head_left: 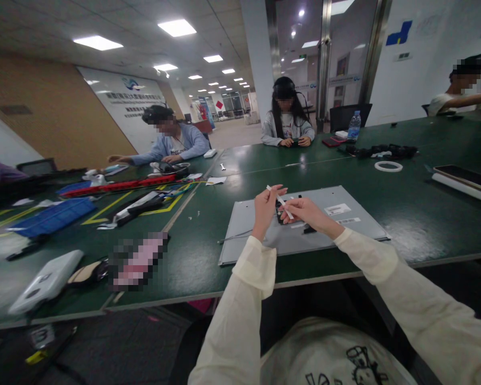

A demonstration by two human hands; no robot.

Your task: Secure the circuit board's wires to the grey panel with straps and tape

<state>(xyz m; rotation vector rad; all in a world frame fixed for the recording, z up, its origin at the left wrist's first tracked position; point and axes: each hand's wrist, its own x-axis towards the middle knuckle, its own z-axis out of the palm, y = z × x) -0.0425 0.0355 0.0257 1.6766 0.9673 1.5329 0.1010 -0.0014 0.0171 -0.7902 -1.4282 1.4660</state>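
A narrow white strip (281,200) slants between my two hands. My left hand (264,207) pinches its upper end, and my right hand (304,209) grips its lower end between thumb and fingers. Whether it is tape or a flat cable, I cannot tell. Beneath both hands lies a flat grey metal panel (244,214) with white labels (337,209) at its right. A small dark part (280,214) sits on the panel, mostly hidden by my fingers. Close to my right wrist is a short black piece (309,229). A thin rod (234,237) lies across the panel's left edge.
Left on the green table (200,256) are a blue tray (54,216), a white device (48,280) and a pink blurred object (142,260). A white ring (388,166), a bottle (354,127) and a phone (467,178) lie right. Co-workers sit across the table.
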